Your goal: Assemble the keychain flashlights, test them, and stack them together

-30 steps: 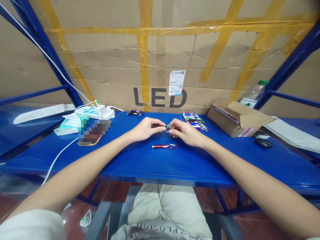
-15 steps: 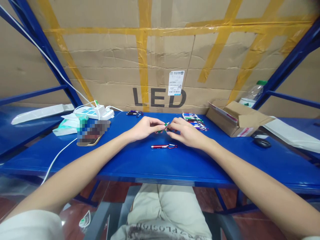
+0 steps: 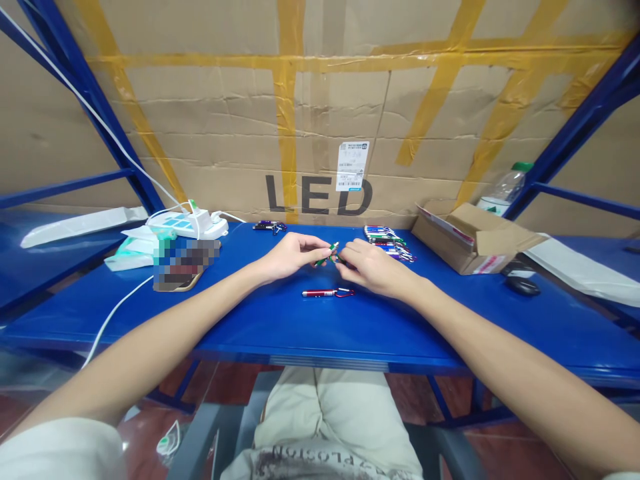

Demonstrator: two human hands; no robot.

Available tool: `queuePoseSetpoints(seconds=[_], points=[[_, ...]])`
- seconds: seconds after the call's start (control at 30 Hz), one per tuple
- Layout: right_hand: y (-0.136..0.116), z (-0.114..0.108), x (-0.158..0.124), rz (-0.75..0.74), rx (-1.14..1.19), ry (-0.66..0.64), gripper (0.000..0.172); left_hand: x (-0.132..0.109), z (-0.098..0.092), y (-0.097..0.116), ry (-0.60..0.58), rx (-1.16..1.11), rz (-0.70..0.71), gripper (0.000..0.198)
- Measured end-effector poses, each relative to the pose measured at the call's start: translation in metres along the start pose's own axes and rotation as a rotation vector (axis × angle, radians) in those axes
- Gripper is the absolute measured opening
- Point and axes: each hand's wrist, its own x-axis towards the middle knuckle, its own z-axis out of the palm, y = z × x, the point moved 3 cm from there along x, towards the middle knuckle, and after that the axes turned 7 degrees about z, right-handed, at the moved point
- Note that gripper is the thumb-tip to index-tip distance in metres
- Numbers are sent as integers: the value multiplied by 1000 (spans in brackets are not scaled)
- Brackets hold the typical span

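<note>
Above the middle of the blue table, my left hand [image 3: 299, 256] pinches a small green penlight [image 3: 321, 261] between thumb and fingers. My right hand [image 3: 371, 264] closes its fingertips at the other end of the penlight, where a carabiner clip seems to be. Both hands' fingers cover much of it, so its details are hard to make out. Nearer to me, a red penlight [image 3: 319, 293] with a red carabiner clip lies flat on the table. Behind my right hand is a row of several penlights [image 3: 384, 239] in mixed colours, and beyond my left hand a few dark penlights [image 3: 264, 226].
On the left are a phone [image 3: 193, 265], a white power strip [image 3: 213, 227] with cables, and a tissue pack [image 3: 131, 252]. An open cardboard box [image 3: 480, 241], a black mouse [image 3: 522, 285] and a bottle [image 3: 504, 188] stand right. A large cardboard panel [image 3: 225, 133] closes the back.
My right hand has drawn slightly right and down, its fingers more curled, and more of the green penlight shows between the hands. The left hand has hardly moved.
</note>
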Motion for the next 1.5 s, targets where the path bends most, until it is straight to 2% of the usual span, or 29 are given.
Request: queuePoseSetpoints(seconds=[0.3, 0.63, 0.9, 1.27, 1.5], points=[[11, -2, 0, 93, 134, -4, 30, 2, 0, -1, -5, 21, 69, 61], [19, -6, 1, 168, 283, 36, 41, -1, -2, 1, -87, 252, 134, 41], [15, -8, 2, 168, 322, 34, 44, -2, -3, 1, -102, 378, 184, 37], [14, -10, 1, 119, 271, 17, 41, -2, -3, 5, -111, 376, 216, 35], [13, -11, 1, 117, 268, 13, 45, -2, -3, 7, -96, 390, 235, 34]])
